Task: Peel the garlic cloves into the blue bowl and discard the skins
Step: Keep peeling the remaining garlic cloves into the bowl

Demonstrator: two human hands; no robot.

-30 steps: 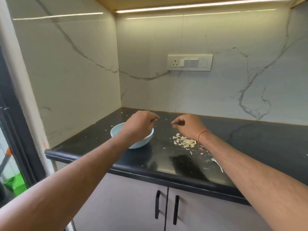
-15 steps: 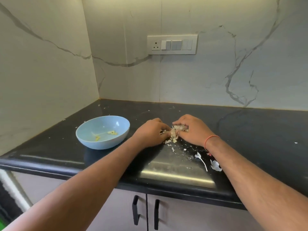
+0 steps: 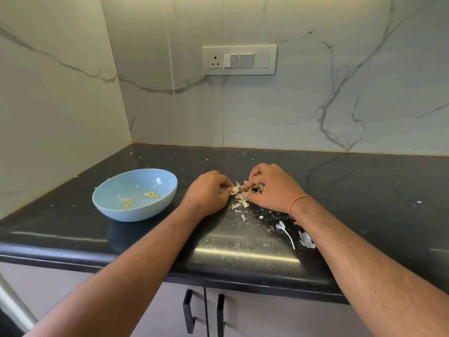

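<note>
Black countertop (image 3: pixel 364 190) runs bare past my right hand (image 3: pixel 272 188). Blue bowl (image 3: pixel 116 207) sits left of my left hand (image 3: pixel 206 193). Both hands pinch the garlic skins (image 3: pixel 239 194) between them; any clove stays hidden under my fingers.

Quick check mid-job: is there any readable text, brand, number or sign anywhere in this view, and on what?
None readable.
Blue bowl: no print or mark visible.
Switch and socket plate on the wall: no lettering that can be made out.
Cabinet doors and countertop: no labels.
</note>
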